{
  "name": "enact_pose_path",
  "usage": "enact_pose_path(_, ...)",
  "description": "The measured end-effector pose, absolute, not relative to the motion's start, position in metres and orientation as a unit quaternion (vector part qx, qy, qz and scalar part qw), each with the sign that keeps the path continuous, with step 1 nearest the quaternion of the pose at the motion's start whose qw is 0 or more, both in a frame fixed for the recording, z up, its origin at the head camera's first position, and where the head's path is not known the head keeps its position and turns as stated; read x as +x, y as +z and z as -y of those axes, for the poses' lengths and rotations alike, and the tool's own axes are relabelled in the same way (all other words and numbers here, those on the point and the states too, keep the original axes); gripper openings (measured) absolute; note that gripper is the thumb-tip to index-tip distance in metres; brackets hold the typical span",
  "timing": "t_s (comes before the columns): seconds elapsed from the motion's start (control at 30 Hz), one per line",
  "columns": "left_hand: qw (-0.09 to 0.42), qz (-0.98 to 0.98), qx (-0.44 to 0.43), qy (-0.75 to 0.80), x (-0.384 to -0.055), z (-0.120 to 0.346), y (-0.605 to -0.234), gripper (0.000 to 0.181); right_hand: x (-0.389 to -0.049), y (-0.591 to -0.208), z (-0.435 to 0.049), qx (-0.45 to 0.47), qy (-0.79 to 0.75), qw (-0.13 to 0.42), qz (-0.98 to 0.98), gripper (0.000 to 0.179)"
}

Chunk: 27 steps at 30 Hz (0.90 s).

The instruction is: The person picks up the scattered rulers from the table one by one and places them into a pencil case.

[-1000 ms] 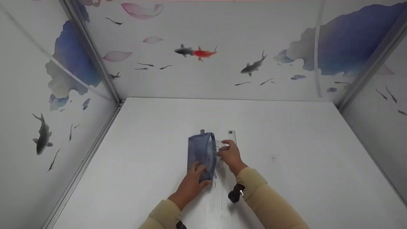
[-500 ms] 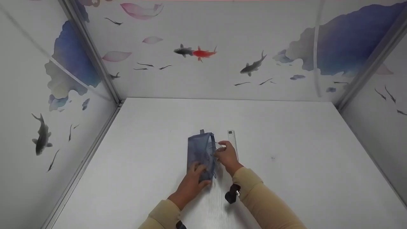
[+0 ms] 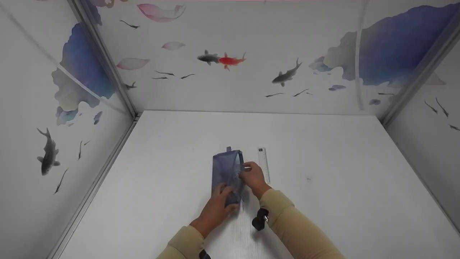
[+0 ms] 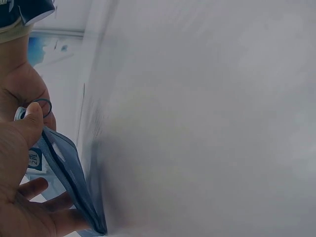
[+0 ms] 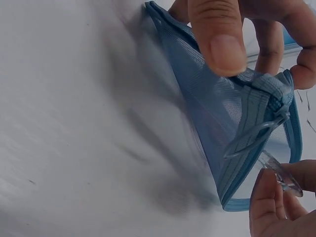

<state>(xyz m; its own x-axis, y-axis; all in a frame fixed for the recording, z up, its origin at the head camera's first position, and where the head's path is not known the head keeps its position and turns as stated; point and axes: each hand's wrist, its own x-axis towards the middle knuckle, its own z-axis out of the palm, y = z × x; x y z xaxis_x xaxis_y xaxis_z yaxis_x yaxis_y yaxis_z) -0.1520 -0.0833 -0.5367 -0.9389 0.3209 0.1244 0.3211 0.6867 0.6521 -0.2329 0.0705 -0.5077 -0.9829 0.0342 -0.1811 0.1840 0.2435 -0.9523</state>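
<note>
A blue mesh zipper pouch (image 3: pixel 224 165) is held on its side over the white table, its zipped mouth open towards the right. My left hand (image 3: pixel 215 208) grips its near end, thumb at the corner and fingers spread over the side. At the mouth, my right hand (image 3: pixel 254 180) pinches a clear plastic protractor (image 5: pixel 282 177) between thumb and fingers. One part of the protractor reaches inside the opening, seen through the mesh. A looped zipper pull (image 5: pixel 252 137) hangs from the pouch corner in the right wrist view.
A clear ruler (image 3: pixel 263 162) lies on the table (image 3: pixel 341 208) just beyond my right hand. A small mark (image 3: pixel 308 178) shows on the surface farther right. Walls printed with fish and petals enclose the table at the back and both sides.
My right hand has moved left to the pouch mouth, carrying the protractor farther inside. More of the ruler shows now. My left hand and the pouch stay nearly still.
</note>
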Motion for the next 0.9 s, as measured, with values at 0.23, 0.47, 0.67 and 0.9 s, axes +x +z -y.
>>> enact_pose_path(0.23,0.001,0.922,-0.172,-0.348,-0.1528,0.0833,-0.5378,0.048,-0.2352,-0.5093,-0.0708,0.069,-0.59,0.051,-0.803,0.03)
enact_pose_path(0.47,-0.003,0.926,-0.167,-0.339,-0.1532,0.0826,-0.5368,0.048,-0.2327,-0.5069,-0.0717,0.056,-0.583,0.048,-0.809,0.027)
enact_pose_path(0.67,-0.004,0.923,-0.169,-0.345,-0.1529,0.0828,-0.537,0.049,-0.2342,-0.5068,-0.0729,0.053,-0.59,0.053,-0.804,0.027)
enact_pose_path(0.9,-0.009,0.921,-0.168,-0.351,-0.1523,0.083,-0.538,0.05,-0.2361,-0.5073,-0.0772,0.072,-0.599,0.063,-0.795,0.028)
